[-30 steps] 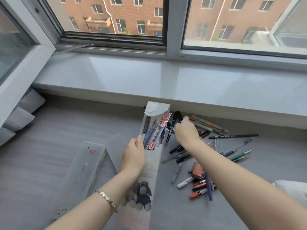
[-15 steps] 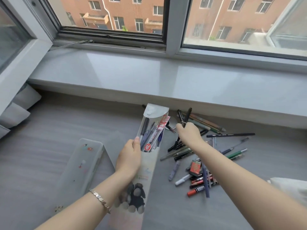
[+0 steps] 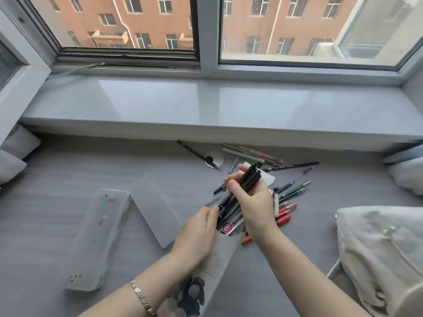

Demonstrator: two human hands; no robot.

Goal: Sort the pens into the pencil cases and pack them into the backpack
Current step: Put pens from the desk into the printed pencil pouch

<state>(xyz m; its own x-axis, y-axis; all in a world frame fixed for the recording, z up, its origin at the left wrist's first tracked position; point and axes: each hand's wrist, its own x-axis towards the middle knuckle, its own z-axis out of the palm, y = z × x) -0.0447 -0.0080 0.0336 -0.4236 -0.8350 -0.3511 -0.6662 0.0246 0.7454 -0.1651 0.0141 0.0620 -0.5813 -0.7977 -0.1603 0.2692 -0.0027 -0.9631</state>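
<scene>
My left hand (image 3: 196, 234) grips the rim of a soft translucent pencil case (image 3: 215, 264) printed with dark cartoon figures; several pens stand in its open mouth. My right hand (image 3: 251, 197) is closed around a bundle of black pens (image 3: 249, 177), their lower ends over the case mouth. A loose pile of pens (image 3: 290, 188) lies on the grey surface right of my hands, with red pens (image 3: 285, 213) nearest. A frosted hard pencil case (image 3: 98, 239) lies open at the left, its lid (image 3: 155, 209) beside it. A beige backpack (image 3: 380, 255) sits at the right edge.
A grey window sill (image 3: 206, 106) runs across the back, with windows above it. A black pencil (image 3: 199, 155) and a small round white disc (image 3: 215, 159) lie by the sill's base. Pale cushions sit at the far left (image 3: 13, 156) and far right (image 3: 407, 177).
My right hand has gathered several black pens from the pile and brought them back over the case mouth. The case has swung toward me and to the right in my left hand.
</scene>
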